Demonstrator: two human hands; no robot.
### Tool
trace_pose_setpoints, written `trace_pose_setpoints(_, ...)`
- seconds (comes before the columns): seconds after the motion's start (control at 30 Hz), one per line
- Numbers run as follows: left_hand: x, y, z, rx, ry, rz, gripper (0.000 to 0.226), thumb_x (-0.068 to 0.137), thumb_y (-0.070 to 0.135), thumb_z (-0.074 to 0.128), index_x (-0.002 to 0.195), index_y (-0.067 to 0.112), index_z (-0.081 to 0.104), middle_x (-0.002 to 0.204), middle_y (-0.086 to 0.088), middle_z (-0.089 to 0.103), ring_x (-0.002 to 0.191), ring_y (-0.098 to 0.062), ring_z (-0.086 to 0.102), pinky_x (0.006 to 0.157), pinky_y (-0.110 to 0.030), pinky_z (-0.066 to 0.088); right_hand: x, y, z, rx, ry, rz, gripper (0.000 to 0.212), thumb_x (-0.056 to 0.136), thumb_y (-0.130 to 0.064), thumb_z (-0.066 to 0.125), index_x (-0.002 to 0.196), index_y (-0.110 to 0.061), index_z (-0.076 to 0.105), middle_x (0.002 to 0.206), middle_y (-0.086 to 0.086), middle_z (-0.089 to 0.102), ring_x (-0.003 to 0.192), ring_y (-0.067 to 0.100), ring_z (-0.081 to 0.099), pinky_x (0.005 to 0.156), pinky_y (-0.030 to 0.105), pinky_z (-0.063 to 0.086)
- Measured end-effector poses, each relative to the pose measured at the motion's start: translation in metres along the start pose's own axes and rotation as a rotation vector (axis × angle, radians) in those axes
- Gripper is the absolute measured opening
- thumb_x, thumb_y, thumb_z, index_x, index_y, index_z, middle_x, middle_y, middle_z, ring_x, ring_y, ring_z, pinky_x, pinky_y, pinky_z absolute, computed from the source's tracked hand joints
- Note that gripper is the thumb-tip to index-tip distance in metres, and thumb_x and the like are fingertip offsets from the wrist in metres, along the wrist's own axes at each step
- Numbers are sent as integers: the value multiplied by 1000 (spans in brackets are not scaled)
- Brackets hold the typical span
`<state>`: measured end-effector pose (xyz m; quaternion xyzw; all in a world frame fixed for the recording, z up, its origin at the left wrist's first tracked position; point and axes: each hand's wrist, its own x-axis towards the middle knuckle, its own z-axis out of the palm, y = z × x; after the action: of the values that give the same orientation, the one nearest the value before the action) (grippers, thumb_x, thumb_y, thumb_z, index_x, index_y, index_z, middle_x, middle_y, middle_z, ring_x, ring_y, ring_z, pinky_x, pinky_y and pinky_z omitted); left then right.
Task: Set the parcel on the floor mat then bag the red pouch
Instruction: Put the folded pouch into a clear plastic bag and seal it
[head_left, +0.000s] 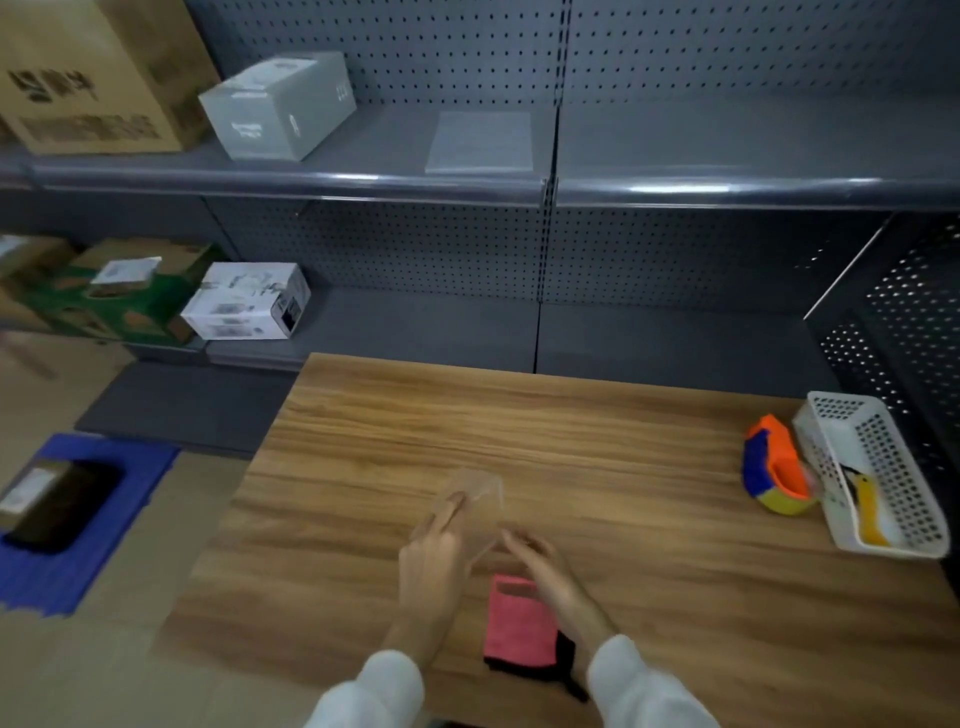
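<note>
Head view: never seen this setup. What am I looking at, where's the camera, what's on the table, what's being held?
There is no robot here: a person works with two bare hands. The single picture comes from a wide-angle camera worn on the head, looking forward and down.

In front is a wooden table before grey shelves. On the table lie a red pouch, a tape dispenser and a white basket.

The left hand and right hand are both at a clear bag, just above the pouch; the left fingers seem to lie on it. Blur hides the exact grip.

On the floor to the left, a parcel already lies on the blue mat.
</note>
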<state>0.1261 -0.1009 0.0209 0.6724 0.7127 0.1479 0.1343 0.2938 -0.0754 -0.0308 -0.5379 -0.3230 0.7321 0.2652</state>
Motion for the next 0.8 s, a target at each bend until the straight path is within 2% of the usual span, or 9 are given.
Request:
trace_pose_setpoints(0.07, 2, -3, 8, 14, -31, 39, 65, 59, 16, 86, 122, 18, 66, 126, 6, 66, 91, -22, 70, 61, -32, 57, 3, 15, -19, -74, 149, -22, 23, 90, -35, 70, 105, -19, 75, 105, 6, 78, 102, 27, 72, 82, 37, 58)
trace_pose_setpoints(0.13, 3, -6, 13, 5, -68, 73, 61, 60, 12, 84, 119, 16, 68, 125, 5, 67, 96, -21, 69, 64, -30, 59, 6, 33, -40, -177, 336, 0, 8, 90, -26, 69, 89, -20, 74, 99, 14, 77, 94, 33, 72, 81, 39, 55)
trace_pose_setpoints(0.2, 4, -8, 18, -5, -115, 87, 59, 64, 11, 80, 121, 17, 66, 128, 6, 65, 104, -19, 67, 72, -28, 59, 4, 50, -56, -295, 493, 24, 14, 93, -20, 65, 79, -21, 69, 87, 9, 75, 84, 30, 70, 76, 39, 56)
trace_pose_setpoints(0.3, 5, -12, 28, -27, -152, 68, 51, 79, 15, 66, 130, 17, 61, 136, 8, 60, 110, -16, 65, 75, -29, 57, -11, 58, -63, -436, 650, 4, 14, 89, -20, 67, 75, -21, 65, 78, -4, 69, 80, 22, 67, 66, 29, 47)
trace_pose_setpoints(0.4, 5, -14, 31, -48, -158, 48, 51, 83, 14, 61, 134, 17, 58, 140, 8, 56, 107, -15, 65, 71, -28, 57, -12, 71, -58, -527, 704, 7, 12, 83, -30, 65, 83, -20, 61, 82, -1, 66, 76, 23, 64, 69, 33, 53)
trace_pose_setpoints(0.5, 7, -16, 32, -68, -150, 30, 52, 83, 13, 61, 135, 18, 57, 141, 9, 56, 114, -12, 62, 77, -27, 56, -7, 83, -38, -708, 625, -80, 9, 84, -21, 65, 85, -23, 56, 82, 0, 62, 73, 25, 62, 68, 39, 51)
trace_pose_setpoints(0.57, 9, -16, 32, -73, -144, 21, 50, 85, 12, 59, 134, 19, 58, 140, 10, 56, 115, -11, 61, 77, -27, 56, -6, 81, -13, -865, 470, -118, 7, 88, -18, 60, 91, -24, 62, 89, 0, 68, 79, 24, 66, 73, 40, 51)
trace_pose_setpoints(0.67, 10, -16, 30, -71, -141, 9, 49, 87, 14, 57, 135, 22, 57, 140, 13, 55, 113, -9, 62, 74, -26, 55, 7, 85, 21, -1051, 308, -39, 25, 95, -26, 50, 114, -14, 62, 114, 4, 66, 107, 26, 66, 89, 35, 48)
trace_pose_setpoints(0.8, 10, -23, 27, -58, -158, 32, 50, 89, 18, 53, 138, 23, 53, 145, 15, 49, 117, -10, 59, 78, -28, 54, 14, 91, 48, -1163, 225, 30, 48, 96, -30, 51, 140, -13, 43, 136, 8, 53, 121, 27, 55, 96, 35, 44)
